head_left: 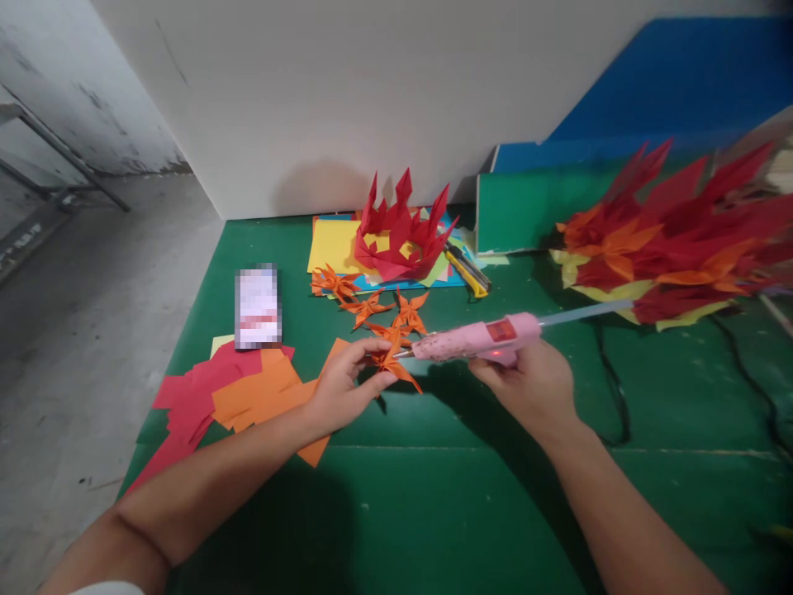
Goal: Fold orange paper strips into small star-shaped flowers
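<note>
Between the thumb and fingers of my left hand point(347, 384) is an orange folded paper flower point(393, 364). My right hand point(538, 384) is wrapped round the handle of a pink hot glue gun point(477, 337), with a clear glue stick point(586, 312) poking out of its back. The gun's metal nozzle points left and meets the middle of the flower, or nearly so; exact contact cannot be made out. Just beyond lie more orange paper flowers point(367, 309) on the green table point(434, 504).
A red folded-paper crown point(402, 235) stands on coloured sheets beside a yellow box cutter point(467, 273). To the left are a phone point(258, 306) and loose red and orange paper strips point(260, 392). A red and orange paper arrangement point(669, 240) and a black cord point(610, 380) are at right.
</note>
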`<state>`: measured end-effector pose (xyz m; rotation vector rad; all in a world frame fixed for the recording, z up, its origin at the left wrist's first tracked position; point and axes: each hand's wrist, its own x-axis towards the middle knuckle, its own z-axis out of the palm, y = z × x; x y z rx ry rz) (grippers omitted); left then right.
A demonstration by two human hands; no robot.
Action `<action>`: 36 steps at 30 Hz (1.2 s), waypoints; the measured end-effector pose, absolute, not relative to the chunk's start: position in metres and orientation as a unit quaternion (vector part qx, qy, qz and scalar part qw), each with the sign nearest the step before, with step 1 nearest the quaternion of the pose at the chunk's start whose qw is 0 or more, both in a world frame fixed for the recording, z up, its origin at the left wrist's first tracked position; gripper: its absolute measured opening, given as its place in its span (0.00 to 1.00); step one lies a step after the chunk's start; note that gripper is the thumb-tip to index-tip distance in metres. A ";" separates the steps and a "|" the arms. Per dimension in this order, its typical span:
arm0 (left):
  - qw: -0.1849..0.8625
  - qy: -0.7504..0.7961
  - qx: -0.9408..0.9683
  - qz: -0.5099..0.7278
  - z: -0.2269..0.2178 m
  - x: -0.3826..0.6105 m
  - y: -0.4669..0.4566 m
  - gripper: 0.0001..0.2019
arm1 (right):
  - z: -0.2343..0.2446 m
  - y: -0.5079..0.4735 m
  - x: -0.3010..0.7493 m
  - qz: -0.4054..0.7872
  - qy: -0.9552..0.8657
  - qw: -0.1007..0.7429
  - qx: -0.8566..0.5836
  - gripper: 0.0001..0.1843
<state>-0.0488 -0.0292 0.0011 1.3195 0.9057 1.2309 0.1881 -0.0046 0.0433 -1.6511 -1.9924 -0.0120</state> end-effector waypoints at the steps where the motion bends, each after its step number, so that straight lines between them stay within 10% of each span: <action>1: 0.533 0.380 0.552 0.516 0.001 -0.049 -0.029 0.16 | 0.043 -0.004 0.188 -0.010 -0.741 0.277 -0.611 0.16; 36: 0.576 0.362 0.513 0.524 0.001 -0.050 -0.028 0.17 | 0.042 -0.009 0.183 0.033 -0.711 0.297 -0.636 0.18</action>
